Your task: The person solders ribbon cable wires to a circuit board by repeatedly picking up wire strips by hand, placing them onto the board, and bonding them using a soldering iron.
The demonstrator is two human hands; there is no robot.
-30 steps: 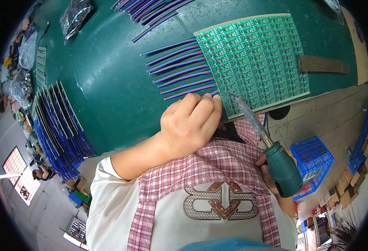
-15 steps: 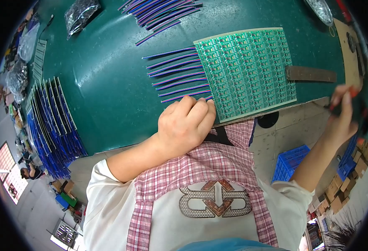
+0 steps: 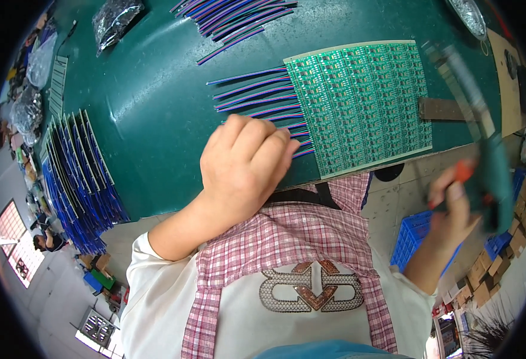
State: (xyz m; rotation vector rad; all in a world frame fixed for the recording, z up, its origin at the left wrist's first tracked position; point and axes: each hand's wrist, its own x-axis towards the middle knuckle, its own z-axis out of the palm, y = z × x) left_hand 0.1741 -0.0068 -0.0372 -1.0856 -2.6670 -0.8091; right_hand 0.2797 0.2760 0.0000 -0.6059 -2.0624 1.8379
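My left hand point(image 3: 244, 163) rests with curled fingers on the ends of flat multicoloured ribbon cables point(image 3: 256, 96) that lie on a dark green table point(image 3: 149, 119). The cables run to the left edge of a green circuit board panel point(image 3: 362, 105). Whether the fingers pinch a cable is hidden. My right hand point(image 3: 451, 206) is raised off the table's right edge, gripping a dark green soldering iron point(image 3: 481, 149) whose long tip points up and to the left over the panel's right side; it is blurred.
Fanned blue board strips point(image 3: 74, 173) line the table's left edge. More ribbon cables point(image 3: 233, 13) and a black plastic bag point(image 3: 114, 21) lie at the far side. A brown strip point(image 3: 442, 109) sits right of the panel. A blue crate point(image 3: 415, 239) stands on the floor.
My right hand swung the soldering iron from low beside my body out to the right, then back up toward the panel's right side. My left hand stayed on the cable ends.
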